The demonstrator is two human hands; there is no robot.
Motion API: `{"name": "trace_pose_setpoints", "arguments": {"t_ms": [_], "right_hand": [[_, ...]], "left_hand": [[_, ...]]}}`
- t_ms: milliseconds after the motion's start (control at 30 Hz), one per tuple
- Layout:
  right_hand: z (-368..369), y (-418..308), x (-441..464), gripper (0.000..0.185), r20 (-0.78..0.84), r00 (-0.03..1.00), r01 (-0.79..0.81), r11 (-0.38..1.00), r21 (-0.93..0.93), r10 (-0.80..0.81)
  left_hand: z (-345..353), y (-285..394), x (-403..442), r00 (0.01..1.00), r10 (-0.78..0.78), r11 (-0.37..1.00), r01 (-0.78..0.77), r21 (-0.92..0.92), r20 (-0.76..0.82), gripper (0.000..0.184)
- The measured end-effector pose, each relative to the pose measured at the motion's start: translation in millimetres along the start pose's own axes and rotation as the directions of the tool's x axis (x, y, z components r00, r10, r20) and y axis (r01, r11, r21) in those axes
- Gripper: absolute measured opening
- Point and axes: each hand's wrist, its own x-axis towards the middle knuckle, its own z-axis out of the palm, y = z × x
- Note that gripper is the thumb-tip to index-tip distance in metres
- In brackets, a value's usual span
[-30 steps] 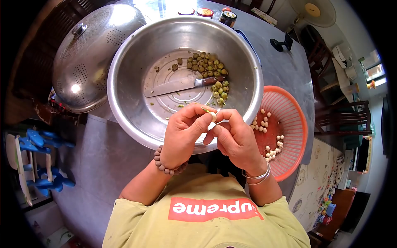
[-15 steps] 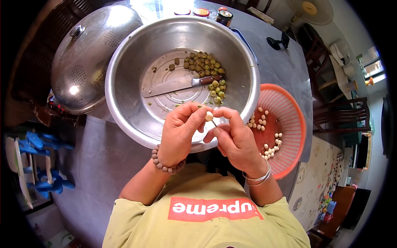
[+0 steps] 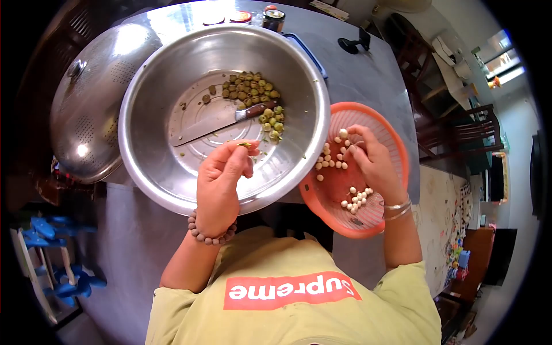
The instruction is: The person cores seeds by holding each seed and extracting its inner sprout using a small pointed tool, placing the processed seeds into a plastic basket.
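Observation:
Over the near side of the steel basin (image 3: 138,152), my left hand (image 3: 221,175) pinches a small piece of green peel (image 3: 246,145) between thumb and fingertips. My right hand (image 3: 376,164) is above the orange plastic basket (image 3: 394,149), fingers curled. A pale peeled lotus seed (image 3: 343,133) is at its fingertips and looks larger than the seeds below. Several peeled lotus seeds (image 3: 357,199) lie in the basket in two groups. Inside the basin, a knife with a wooden handle (image 3: 210,127) rests beside a heap of green-brown unpeeled lotus seeds (image 3: 247,89).
A perforated steel lid (image 3: 98,98) leans at the basin's left. Jars (image 3: 273,20) and a black stand (image 3: 355,43) are on the far part of the grey table (image 3: 368,75). A blue-edged tray (image 3: 307,54) shows behind the basin. Dark wooden chairs (image 3: 460,132) stand at right.
My right hand has moved away from my left, rightward over the basket, with the peeled seed. My left hand remains over the basin, holding green peel. The whole view has shifted slightly.

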Motion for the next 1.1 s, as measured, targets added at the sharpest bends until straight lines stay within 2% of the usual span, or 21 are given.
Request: {"name": "trace_pose_setpoints", "arguments": {"t_ms": [33, 100, 167, 233, 267, 500, 667, 767, 800, 867, 933, 967, 1033, 1100], "right_hand": [[-3.0, 12.3, 1.5, 0.026, -0.009, 1.000, -0.005, 1.000, -0.006, 0.005], [-3.6, 37.1, 4.3, 0.026, 0.130, 0.991, -0.015, 0.979, -0.202, 0.042], [-0.8, 51.6, 7.5, 0.025, 0.161, 0.987, 0.018, 0.980, -0.199, 0.015], [1.3, 56.3, 11.3, 0.021, 0.207, 0.955, -0.145, 0.941, -0.305, 0.214], [2.0, 62.5, 12.5, 0.017, 0.208, 0.944, -0.174, 0.922, -0.347, 0.257], [3.5, 63.2, 13.5, 0.018, 0.245, 0.919, -0.245, 0.935, -0.257, 0.309], [3.3, 70.8, 11.2, 0.033, 0.305, 0.912, -0.241, 0.960, -0.143, 0.274], [1.5, 69.4, 12.0, 0.039, 0.294, 0.898, -0.289, 0.943, -0.162, 0.326], [0.3, 68.8, 11.2, 0.039, 0.294, 0.899, -0.290, 0.944, -0.159, 0.326], [-4.1, 65.8, 8.9, 0.039, 0.144, 0.971, -0.147, 0.951, -0.272, 0.192], [-10.7, 57.0, 5.1, 0.037, 0.103, 0.976, -0.167, 0.961, -0.219, 0.193], [-14.9, 51.6, 2.8, 0.035, 0.064, 0.979, -0.183, 0.969, -0.169, 0.196], [-23.0, 44.4, -1.8, 0.035, 0.080, 0.962, -0.243, 0.953, -0.181, 0.261], [-26.0, 42.3, -9.9, 0.035, 0.036, 0.981, -0.184, 0.974, -0.129, 0.190]], "left_hand": [[-1.5, -1.5, 1.0, 1.000, -0.002, 1.000, 0.002, -0.004, 0.011, 0.020], [-3.8, -5.9, 2.5, 0.996, 0.088, 0.996, -0.088, 0.004, 0.019, 0.021], [-2.1, -3.1, 0.3, 0.998, 0.069, 0.997, -0.069, 0.043, 0.011, 0.020], [-3.7, -4.4, 1.1, 0.995, 0.099, 0.988, -0.102, 0.117, 0.027, 0.014], [-3.4, -3.7, 1.1, 0.994, 0.102, 0.988, -0.104, 0.118, 0.031, 0.014], [-1.3, -1.2, 1.4, 0.999, 0.036, 0.995, -0.035, 0.093, -0.007, 0.001], [-2.3, -4.1, 1.8, 0.996, 0.086, 0.988, -0.083, 0.129, -0.024, 0.008], [-5.0, -6.5, 2.9, 0.994, 0.106, 0.986, -0.103, 0.133, -0.014, 0.016], [-5.3, -7.5, 2.9, 0.995, 0.090, 0.993, -0.087, 0.081, -0.030, 0.021], [-5.5, -7.3, 3.0, 0.996, 0.073, 0.997, -0.071, 0.032, -0.043, 0.025], [-5.5, -6.5, 3.1, 0.998, 0.055, 0.996, -0.058, -0.067, -0.034, 0.030], [-4.8, -5.7, 2.8, 0.998, 0.053, 0.997, -0.055, -0.063, -0.028, 0.030], [-2.7, -3.8, 2.0, 0.995, 0.081, 0.996, -0.084, -0.042, -0.050, 0.030], [-1.5, -3.1, 1.6, 0.995, 0.084, 0.996, -0.085, -0.027, -0.046, 0.028]]}}
